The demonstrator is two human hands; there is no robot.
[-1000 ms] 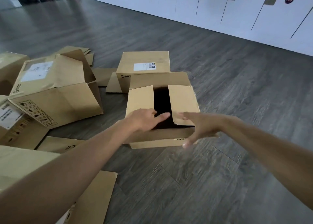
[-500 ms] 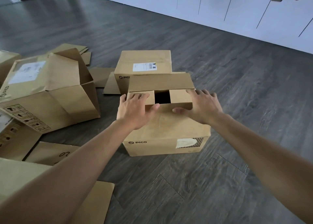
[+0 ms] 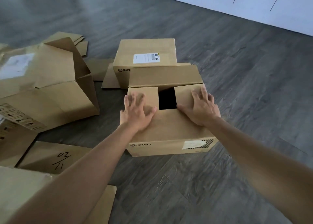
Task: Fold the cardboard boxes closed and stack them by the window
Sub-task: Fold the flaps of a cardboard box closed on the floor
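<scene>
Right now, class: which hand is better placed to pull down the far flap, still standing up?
Right hand: its fingertips lie almost at the far flap hinge; the left hand rests nearer.

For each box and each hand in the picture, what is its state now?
Front box: near flap and both side flaps down, far flap up, dark gap open.
Labelled box behind: closed.
Big box at left: on its side, flaps open.
Left hand: flat, presses left flap.
Right hand: flat, presses right flap.

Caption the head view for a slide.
Both hands, left and right, press flaps flat on a half-closed cardboard box on the floor.
</scene>
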